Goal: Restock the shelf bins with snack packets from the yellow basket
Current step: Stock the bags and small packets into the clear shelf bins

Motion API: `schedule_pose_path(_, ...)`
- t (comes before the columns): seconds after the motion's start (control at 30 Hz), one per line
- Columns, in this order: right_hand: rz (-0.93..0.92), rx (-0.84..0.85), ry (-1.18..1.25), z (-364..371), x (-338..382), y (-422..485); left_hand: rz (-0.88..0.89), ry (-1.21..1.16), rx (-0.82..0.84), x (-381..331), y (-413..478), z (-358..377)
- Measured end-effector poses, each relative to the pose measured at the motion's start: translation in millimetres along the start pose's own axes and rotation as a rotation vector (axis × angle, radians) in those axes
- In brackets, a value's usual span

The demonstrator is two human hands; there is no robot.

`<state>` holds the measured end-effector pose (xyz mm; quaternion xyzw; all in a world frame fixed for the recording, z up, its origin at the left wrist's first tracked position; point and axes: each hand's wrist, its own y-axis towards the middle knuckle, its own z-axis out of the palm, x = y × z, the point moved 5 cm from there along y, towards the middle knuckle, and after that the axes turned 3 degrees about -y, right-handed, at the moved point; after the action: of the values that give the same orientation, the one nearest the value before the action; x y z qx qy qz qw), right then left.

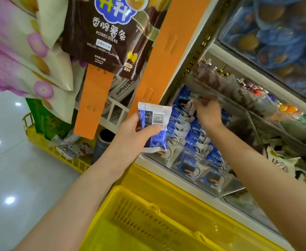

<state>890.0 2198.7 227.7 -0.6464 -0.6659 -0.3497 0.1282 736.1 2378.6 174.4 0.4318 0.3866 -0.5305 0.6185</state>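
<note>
- One snack packet [154, 127], gripped in the left hand [130, 136], hovers at the clear bin's [235, 187] left edge.
- The right hand's [208, 113] curled fingers [205, 98] reach the rear row [183, 107], hold unclear; slotting likely follows.

Bright, even indoor light, with lamps mirrored as white spots on the glossy floor [3, 169] at left and pale glare on the clear bin fronts [212, 180] right of centre; wide-angle bending tilts the edges, and the upper right corner and yellow basket [139, 220] below look blurred
</note>
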Motion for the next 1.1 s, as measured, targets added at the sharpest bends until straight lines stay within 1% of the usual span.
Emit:
schedule_pose_path(0.03, -0.032, 0.030, 0.087, -6, 9, -22, -0.042, -0.020, 0.009, 2, -1, 2)
schedule_pose_path(0.1, -0.052, 0.170, 0.207, -13, 20, -65, -0.088, 0.018, 0.029, 3, -5, 8)
schedule_pose_path(0.17, -0.060, 0.357, 0.254, -17, 27, -102, -0.070, 0.110, 0.075, 1, -11, 17)
schedule_pose_path(0.2, -0.077, 0.429, 0.263, -20, 30, -118, -0.057, 0.154, 0.104, -1, -14, 22)
schedule_pose_path(0.23, -0.115, 0.463, 0.254, -24, 33, -129, -0.052, 0.185, 0.135, -1, -18, 27)
schedule_pose_path(0.27, -0.158, 0.457, 0.236, -31, 35, -137, -0.057, 0.205, 0.170, -1, -21, 32)
schedule_pose_path(0.33, -0.220, 0.374, 0.203, -47, 35, -146, -0.075, 0.241, 0.220, 1, -26, 41)
schedule_pose_path(0.43, -0.304, 0.230, 0.218, -70, 35, -156, -0.153, 0.333, 0.152, 11, -29, 44)
schedule_pose_path(0.47, -0.385, 0.189, 0.179, -77, 38, -162, -0.212, 0.317, 0.141, 15, -32, 46)
schedule_pose_path(0.5, -0.500, 0.160, 0.099, -82, 41, -170, -0.280, 0.248, 0.149, 20, -36, 50)
schedule_pose_path(0.57, -0.725, 0.162, -0.074, -85, 40, -187, -0.390, -0.011, 0.170, 27, -43, 58)
schedule_pose_path(0.63, -0.870, 0.169, -0.219, -87, 34, -202, -0.457, -0.300, 0.167, 25, -48, 63)
schedule_pose_path(0.67, -0.912, 0.168, -0.273, -88, 30, -208, -0.473, -0.389, 0.172, 24, -49, 64)
schedule_pose_path(0.7, -0.939, 0.177, -0.314, -89, 27, -213, -0.475, -0.420, 0.184, 22, -50, 65)
schedule_pose_path(0.73, -0.963, 0.193, -0.340, -89, 24, -217, -0.467, -0.396, 0.198, 21, -53, 67)
schedule_pose_path(0.8, -0.988, 0.236, -0.366, -89, 19, -223, -0.426, -0.257, 0.197, 22, -57, 70)
schedule_pose_path(0.83, -0.972, 0.258, -0.359, -89, 16, -224, -0.403, -0.199, 0.177, 23, -58, 71)
schedule_pose_path(0.87, -0.916, 0.279, -0.324, -90, 13, -224, -0.380, -0.165, 0.148, 24, -58, 71)
schedule_pose_path(0.9, -0.807, 0.300, -0.257, -91, 10, -222, -0.353, -0.152, 0.125, 24, -58, 71)
schedule_pose_path(0.93, -0.658, 0.310, -0.168, -92, 6, -219, -0.325, -0.150, 0.116, 23, -58, 72)
schedule_pose_path(1.03, -0.236, 0.310, 0.045, -90, -9, -205, -0.249, -0.170, 0.133, 20, -58, 74)
schedule_pose_path(1.1, -0.075, 0.374, 0.150, -82, -17, -196, -0.159, -0.061, 0.130, 19, -58, 77)
